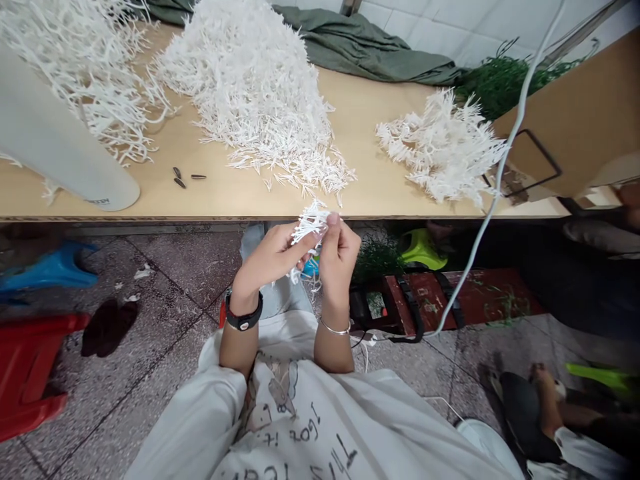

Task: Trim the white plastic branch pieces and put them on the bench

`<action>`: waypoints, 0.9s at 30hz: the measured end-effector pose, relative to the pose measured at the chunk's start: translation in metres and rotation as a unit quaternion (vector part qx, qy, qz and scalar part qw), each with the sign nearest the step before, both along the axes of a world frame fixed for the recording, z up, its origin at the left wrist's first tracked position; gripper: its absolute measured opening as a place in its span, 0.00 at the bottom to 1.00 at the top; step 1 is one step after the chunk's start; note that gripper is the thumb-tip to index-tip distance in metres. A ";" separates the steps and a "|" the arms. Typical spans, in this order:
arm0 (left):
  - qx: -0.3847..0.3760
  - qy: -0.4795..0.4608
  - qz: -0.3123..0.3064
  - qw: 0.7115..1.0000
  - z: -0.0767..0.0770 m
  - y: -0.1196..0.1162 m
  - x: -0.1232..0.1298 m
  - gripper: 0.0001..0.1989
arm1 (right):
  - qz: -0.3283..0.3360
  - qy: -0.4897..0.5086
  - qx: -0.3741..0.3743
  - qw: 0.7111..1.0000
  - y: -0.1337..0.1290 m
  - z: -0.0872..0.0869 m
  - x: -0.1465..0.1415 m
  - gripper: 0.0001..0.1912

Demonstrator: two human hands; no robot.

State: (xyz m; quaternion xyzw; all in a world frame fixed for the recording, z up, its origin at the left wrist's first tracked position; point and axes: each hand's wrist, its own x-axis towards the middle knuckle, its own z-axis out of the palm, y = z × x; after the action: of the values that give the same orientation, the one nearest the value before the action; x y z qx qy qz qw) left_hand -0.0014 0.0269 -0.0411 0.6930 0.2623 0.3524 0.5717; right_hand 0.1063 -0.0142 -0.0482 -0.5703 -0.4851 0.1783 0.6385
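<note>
My left hand (275, 257) is closed around a bunch of thin white plastic sprigs (311, 220), their tips fanning out above the thumb. Against the right side of that bunch, my right hand (337, 253) pinches with thumb and forefinger; whether it grips one sprig or several is too small to tell. More white strands hang below between the hands. Both hands are just in front of the table edge. Beyond them on the table lies a large heap of small white pieces (255, 93), its near end close to my fingertips.
On the table (220, 197) are a smaller white pile (445, 147), longer white strands (95, 73), a pale cylinder (60, 133) and a few dark seeds (180, 177). A white cable (500, 167) hangs at the right. Red (30, 373) and blue stools (50, 270) stand left; another person's foot (545, 393) shows right.
</note>
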 end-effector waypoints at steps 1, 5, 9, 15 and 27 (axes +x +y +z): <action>0.001 0.004 0.001 1.000 0.001 0.000 0.001 0.18 | 0.002 0.001 -0.011 1.000 0.000 0.000 0.000 0.24; 0.096 0.057 0.092 0.989 0.005 -0.004 0.003 0.19 | -0.018 0.005 -0.026 0.999 0.002 -0.001 -0.001 0.24; 0.208 0.111 0.134 0.963 0.008 -0.004 0.001 0.19 | -0.026 0.009 -0.008 1.000 0.003 0.000 -0.003 0.24; 0.148 -0.013 0.050 0.988 0.004 -0.002 0.000 0.22 | 0.053 0.125 -0.031 0.990 0.000 0.007 0.002 0.26; -0.065 -0.201 -0.058 0.976 -0.008 -0.020 0.032 0.31 | 0.055 0.136 -0.008 0.989 -0.003 0.012 0.008 0.23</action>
State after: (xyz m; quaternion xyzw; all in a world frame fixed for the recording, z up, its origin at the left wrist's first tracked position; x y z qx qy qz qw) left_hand 0.0303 0.0065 -0.0492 0.5833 0.1236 0.4327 0.6762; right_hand 0.1144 -0.0173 -0.0364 -0.5183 -0.4228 0.2934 0.6831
